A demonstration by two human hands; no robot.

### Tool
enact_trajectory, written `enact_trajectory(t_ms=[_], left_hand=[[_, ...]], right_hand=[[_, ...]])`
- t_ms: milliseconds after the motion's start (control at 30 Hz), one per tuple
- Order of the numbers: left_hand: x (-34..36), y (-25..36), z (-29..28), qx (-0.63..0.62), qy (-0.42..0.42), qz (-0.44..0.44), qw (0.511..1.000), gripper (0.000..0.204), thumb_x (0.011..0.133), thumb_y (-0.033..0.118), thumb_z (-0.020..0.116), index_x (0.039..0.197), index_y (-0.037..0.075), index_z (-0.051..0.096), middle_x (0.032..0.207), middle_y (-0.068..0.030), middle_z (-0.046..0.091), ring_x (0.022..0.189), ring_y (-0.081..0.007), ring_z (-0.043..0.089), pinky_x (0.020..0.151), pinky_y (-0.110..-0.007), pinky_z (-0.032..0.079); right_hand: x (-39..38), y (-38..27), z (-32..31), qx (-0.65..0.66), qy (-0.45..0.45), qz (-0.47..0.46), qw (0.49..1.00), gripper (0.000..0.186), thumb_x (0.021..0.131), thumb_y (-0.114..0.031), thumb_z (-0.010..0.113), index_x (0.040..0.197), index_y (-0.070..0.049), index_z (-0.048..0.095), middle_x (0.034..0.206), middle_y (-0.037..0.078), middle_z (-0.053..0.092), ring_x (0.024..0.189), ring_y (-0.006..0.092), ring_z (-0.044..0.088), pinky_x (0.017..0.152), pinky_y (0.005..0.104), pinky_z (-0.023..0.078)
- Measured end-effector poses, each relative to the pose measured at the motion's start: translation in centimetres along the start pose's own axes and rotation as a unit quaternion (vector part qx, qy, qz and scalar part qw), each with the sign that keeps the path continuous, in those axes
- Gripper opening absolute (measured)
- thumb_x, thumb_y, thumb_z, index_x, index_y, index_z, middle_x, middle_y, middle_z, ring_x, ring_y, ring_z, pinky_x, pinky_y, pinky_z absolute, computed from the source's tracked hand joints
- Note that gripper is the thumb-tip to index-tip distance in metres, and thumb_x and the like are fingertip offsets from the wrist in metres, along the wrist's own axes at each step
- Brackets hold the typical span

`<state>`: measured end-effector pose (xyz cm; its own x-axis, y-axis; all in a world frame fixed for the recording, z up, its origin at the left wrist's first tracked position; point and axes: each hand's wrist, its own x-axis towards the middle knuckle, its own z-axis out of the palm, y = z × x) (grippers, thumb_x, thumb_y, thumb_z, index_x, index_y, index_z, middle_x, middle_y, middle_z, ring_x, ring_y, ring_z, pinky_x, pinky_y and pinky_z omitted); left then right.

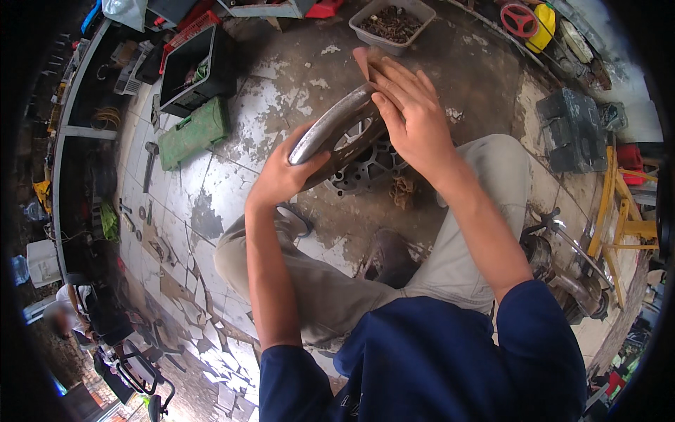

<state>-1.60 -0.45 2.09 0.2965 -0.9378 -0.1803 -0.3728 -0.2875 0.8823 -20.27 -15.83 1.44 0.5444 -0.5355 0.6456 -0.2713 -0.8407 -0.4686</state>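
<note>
A heavy metal ring-shaped disc with a bright worn rim is tilted up in front of me. My left hand grips its near left edge, thumb on the inner side and fingers around the outside. At the far right edge, my right hand presses a reddish piece of sandpaper against the disc; its fingertips are blurred. Most of the paper is hidden under that hand. Below the disc, a cast metal part with several openings lies on the floor, partly covered, beside a crumpled brown rag.
A grey tub of small metal parts stands ahead. To the left are a black crate, a green case and a hammer. At right sit a dark toolbox and a yellow stand. Another person is far left.
</note>
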Motion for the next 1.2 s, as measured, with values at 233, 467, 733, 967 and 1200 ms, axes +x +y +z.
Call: enact_trajectory(t_ms=[233,467,733,967,1200], left_hand=[[0.1,0.0,-0.1,0.005,-0.006,-0.008,1.000,0.057,0.088,0.023,0.074,0.138,0.003,0.055,0.121,-0.0138,0.068,0.113,-0.0209,0.061,0.101,-0.032,0.044],[0.2,-0.4,-0.1,-0.001,0.001,0.007,1.000,0.055,0.089,0.022,0.073,0.138,0.004,0.056,0.118,-0.0131,0.068,0.110,-0.0196,0.062,0.100,-0.032,0.045],[0.0,-0.2,-0.1,0.017,-0.001,-0.005,1.000,0.055,0.088,0.024,0.073,0.137,0.004,0.056,0.119,-0.0151,0.069,0.112,-0.0217,0.063,0.100,-0.034,0.046],[-0.1,-0.1,-0.1,0.018,-0.003,-0.009,1.000,0.054,0.088,0.025,0.073,0.136,0.007,0.059,0.119,-0.0150,0.070,0.111,-0.0227,0.064,0.100,-0.034,0.046],[0.0,-0.7,0.1,0.018,0.011,0.007,1.000,0.054,0.087,0.025,0.073,0.136,0.006,0.059,0.118,-0.0158,0.070,0.110,-0.0229,0.064,0.099,-0.034,0.046]], right_hand=[[0.1,-0.3,-0.5,0.036,0.035,-0.005,0.999,0.035,0.102,-0.023,0.057,0.132,-0.007,0.065,0.135,0.011,0.064,0.131,0.0300,0.054,0.110,0.0533,0.035],[-0.4,-0.4,0.4,0.037,-0.016,-0.006,0.999,0.041,0.102,-0.027,0.057,0.137,-0.007,0.060,0.139,0.012,0.060,0.135,0.0316,0.050,0.111,0.0523,0.034],[-0.5,-0.6,0.3,0.058,-0.005,-0.005,0.998,0.040,0.102,-0.027,0.057,0.136,-0.006,0.061,0.139,0.013,0.059,0.134,0.0316,0.049,0.111,0.0513,0.033],[-0.5,-0.1,0.2,0.014,-0.007,0.009,1.000,0.035,0.105,-0.022,0.051,0.133,-0.005,0.063,0.140,0.014,0.059,0.136,0.0330,0.049,0.113,0.0528,0.033],[0.0,0.1,0.0,0.029,0.010,0.003,1.000,0.034,0.104,-0.023,0.052,0.130,-0.004,0.065,0.139,0.013,0.060,0.135,0.0315,0.051,0.111,0.0550,0.034]])
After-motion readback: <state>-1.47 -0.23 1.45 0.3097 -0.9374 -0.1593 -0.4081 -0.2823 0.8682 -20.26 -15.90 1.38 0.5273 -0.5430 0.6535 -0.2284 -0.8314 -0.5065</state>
